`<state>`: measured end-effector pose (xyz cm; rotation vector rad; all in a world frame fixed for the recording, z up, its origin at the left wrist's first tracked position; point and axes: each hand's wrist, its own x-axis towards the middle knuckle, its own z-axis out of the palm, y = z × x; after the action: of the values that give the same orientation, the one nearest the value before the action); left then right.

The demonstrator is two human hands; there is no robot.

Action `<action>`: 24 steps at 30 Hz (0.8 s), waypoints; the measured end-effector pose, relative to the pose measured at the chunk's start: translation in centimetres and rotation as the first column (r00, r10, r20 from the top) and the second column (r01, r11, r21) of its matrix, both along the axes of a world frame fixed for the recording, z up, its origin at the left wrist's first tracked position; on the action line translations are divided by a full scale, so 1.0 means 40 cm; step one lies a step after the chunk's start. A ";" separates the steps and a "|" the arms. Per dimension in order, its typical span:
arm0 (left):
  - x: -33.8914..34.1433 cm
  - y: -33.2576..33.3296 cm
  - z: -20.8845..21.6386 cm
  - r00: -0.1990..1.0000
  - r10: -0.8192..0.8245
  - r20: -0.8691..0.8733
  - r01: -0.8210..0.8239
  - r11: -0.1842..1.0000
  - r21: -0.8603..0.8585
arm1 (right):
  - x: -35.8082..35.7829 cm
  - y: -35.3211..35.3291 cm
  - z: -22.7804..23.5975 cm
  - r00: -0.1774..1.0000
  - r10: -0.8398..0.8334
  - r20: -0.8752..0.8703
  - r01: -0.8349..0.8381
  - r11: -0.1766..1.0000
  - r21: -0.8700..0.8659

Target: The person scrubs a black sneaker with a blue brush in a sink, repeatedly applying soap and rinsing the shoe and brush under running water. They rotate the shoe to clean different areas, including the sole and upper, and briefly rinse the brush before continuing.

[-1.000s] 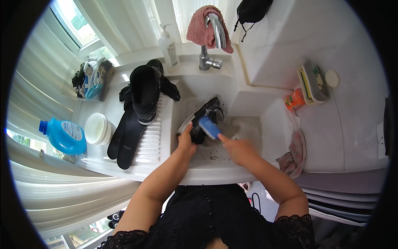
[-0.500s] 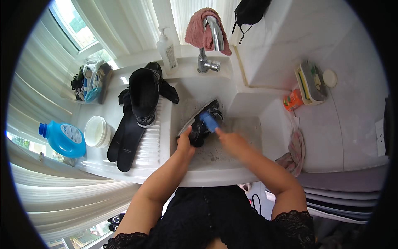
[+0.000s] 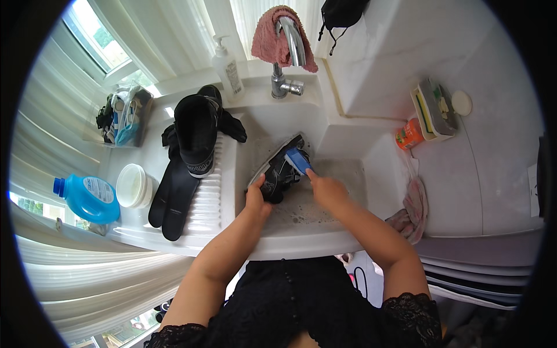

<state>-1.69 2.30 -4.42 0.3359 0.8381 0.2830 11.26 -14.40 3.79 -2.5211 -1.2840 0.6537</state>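
In the white sink basin (image 3: 348,174), the left hand (image 3: 257,200) grips the near end of a black shoe (image 3: 280,168) lying in soapy water, while the right hand (image 3: 326,188) presses a blue brush (image 3: 297,159) against the far part of that shoe. On the ribbed drainboard (image 3: 212,197) to the left, a second black shoe (image 3: 196,132) lies over two black insoles (image 3: 173,197), with a white tub (image 3: 133,185) and a blue detergent bottle (image 3: 87,197) farther left. At the far edge stand a white pump bottle (image 3: 228,68) and a tap (image 3: 288,46) draped with a pink cloth (image 3: 270,40); an orange container (image 3: 409,134) sits to the right.
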 end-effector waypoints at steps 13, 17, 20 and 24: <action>-0.003 -0.023 0.069 0.985 -0.018 -0.169 0.013 0.999 -0.035 | 0.131 -0.227 -0.176 0.994 -0.056 0.091 0.082 0.946 -0.314; -0.003 -0.029 0.069 0.983 0.007 -0.181 -0.016 0.999 -0.048 | 0.085 -0.243 -0.172 0.998 0.065 -0.025 -0.065 0.998 0.002; -0.018 -0.030 0.063 0.988 0.007 -0.157 -0.021 0.996 -0.092 | -0.021 -0.141 0.129 0.996 -0.053 -0.078 0.045 0.994 -0.100; -0.013 -0.035 0.062 0.995 -0.033 -0.098 0.022 0.994 -0.108 | -0.072 -0.097 0.167 0.999 0.014 -0.042 -0.014 1.000 0.014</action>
<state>-2.20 0.92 -1.93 0.2630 0.9420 0.1961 8.38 -18.29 10.46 -2.4764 -1.2888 0.6945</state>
